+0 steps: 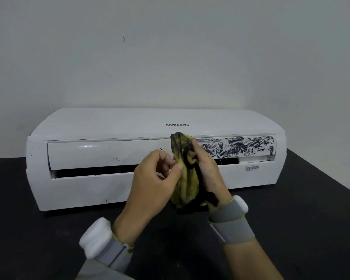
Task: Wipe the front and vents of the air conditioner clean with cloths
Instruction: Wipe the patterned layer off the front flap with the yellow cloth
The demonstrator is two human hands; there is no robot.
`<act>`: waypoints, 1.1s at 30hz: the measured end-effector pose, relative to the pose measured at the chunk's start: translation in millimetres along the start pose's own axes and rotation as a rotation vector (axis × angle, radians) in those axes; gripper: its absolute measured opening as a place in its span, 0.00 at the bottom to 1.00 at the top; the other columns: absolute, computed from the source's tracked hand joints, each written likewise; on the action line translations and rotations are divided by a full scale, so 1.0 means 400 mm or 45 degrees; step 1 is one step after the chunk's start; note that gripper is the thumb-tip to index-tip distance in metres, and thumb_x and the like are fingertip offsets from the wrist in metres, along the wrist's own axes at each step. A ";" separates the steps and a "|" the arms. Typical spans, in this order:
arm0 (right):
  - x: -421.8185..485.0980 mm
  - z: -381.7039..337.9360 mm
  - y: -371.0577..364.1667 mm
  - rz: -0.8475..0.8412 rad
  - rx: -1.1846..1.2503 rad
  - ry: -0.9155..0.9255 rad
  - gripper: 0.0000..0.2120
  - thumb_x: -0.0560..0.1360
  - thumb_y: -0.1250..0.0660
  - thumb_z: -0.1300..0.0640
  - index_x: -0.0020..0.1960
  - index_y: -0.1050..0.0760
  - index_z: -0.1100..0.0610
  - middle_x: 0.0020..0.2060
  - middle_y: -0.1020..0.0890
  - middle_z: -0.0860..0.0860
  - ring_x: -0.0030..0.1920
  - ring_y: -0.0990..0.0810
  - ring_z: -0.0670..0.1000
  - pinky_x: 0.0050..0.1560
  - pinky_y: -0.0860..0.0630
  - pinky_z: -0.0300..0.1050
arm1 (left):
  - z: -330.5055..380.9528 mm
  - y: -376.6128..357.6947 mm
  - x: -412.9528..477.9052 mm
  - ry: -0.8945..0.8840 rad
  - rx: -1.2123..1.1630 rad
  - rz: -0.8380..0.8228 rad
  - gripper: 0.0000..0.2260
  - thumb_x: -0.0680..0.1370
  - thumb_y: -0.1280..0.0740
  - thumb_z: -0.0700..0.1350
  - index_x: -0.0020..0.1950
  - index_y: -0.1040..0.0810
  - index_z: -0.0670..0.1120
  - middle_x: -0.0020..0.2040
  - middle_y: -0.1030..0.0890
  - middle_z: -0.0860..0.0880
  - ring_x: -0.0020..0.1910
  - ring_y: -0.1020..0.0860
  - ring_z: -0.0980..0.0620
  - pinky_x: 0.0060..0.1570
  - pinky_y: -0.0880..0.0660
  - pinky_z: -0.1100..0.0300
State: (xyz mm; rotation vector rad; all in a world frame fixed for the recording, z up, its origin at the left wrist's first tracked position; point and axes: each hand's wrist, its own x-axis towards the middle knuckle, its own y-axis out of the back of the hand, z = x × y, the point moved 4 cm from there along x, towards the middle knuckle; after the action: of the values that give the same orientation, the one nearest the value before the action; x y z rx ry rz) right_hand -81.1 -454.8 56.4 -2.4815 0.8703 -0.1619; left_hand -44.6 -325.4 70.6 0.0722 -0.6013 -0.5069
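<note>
Air conditioner (101,126): white Samsung wall unit lying on a black table (301,199), front toward the person, at 12 o'clock from both hands.
Vent flap (101,152): part open, with a dark slot under it. The left stretch is mostly white.
Black smears (240,147): cover the right stretch of the flap, at 2 o'clock from the cloth.
Yellow cloth (185,178): bunched, heavily blackened, held upright between the hands in front of the flap's middle. Whether its top touches the unit cannot be told.
Left hand (150,184): thumb and forefinger pinch the cloth's left edge. The cloth sits at 3 o'clock from it.
Right hand (208,170): fingers curled round the cloth, gripping it. The cloth sits at 9 o'clock from it.
Wrist bands (230,221): grey, one on each wrist, each with a white block.
Barcode sticker (251,168): on the casing below the flap's right end, at 3 o'clock from the cloth.
</note>
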 end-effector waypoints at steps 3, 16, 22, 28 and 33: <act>-0.014 -0.011 -0.012 0.010 -0.047 0.185 0.04 0.75 0.34 0.61 0.45 0.21 0.60 0.35 0.19 0.54 0.37 0.22 0.52 0.39 0.23 0.43 | -0.003 -0.006 -0.002 0.091 -0.051 -0.023 0.06 0.74 0.32 0.51 0.44 0.24 0.50 0.38 0.22 0.52 0.37 0.24 0.54 0.40 0.22 0.54; -0.058 -0.066 -0.028 -0.309 -0.612 0.512 0.16 0.70 0.33 0.69 0.44 0.16 0.49 0.43 0.14 0.48 0.46 0.16 0.47 0.46 0.21 0.38 | -0.046 0.041 0.021 0.315 -0.131 0.203 0.08 0.74 0.29 0.47 0.51 0.24 0.55 0.45 0.18 0.54 0.41 0.20 0.59 0.41 0.24 0.66; -0.075 -0.077 -0.031 -0.309 -0.839 0.593 0.14 0.70 0.28 0.67 0.51 0.18 0.51 0.45 0.15 0.48 0.46 0.16 0.47 0.47 0.20 0.41 | -0.021 0.052 0.024 0.211 -0.218 0.203 0.07 0.74 0.28 0.42 0.46 0.20 0.54 0.39 0.17 0.56 0.36 0.20 0.64 0.36 0.27 0.72; -0.083 -0.083 -0.037 -0.204 -1.098 0.730 0.14 0.71 0.32 0.67 0.53 0.19 0.54 0.45 0.17 0.46 0.43 0.16 0.43 0.46 0.19 0.42 | -0.008 0.049 0.018 0.133 -0.073 -0.051 0.17 0.70 0.26 0.40 0.55 0.21 0.57 0.46 0.18 0.54 0.42 0.21 0.62 0.41 0.26 0.72; -0.092 -0.086 -0.035 -0.295 -1.257 0.767 0.21 0.69 0.27 0.61 0.61 0.22 0.55 0.52 0.18 0.46 0.51 0.19 0.42 0.53 0.22 0.41 | -0.005 0.047 0.019 0.062 0.060 -0.025 0.16 0.74 0.31 0.35 0.53 0.22 0.57 0.48 0.19 0.48 0.45 0.21 0.56 0.45 0.26 0.67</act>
State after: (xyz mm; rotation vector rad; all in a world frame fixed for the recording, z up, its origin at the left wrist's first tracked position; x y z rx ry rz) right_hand -111.8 -437.3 95.0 -3.5513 1.0554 -0.7446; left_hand -29.9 -312.5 76.9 0.1350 -0.5653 -0.5083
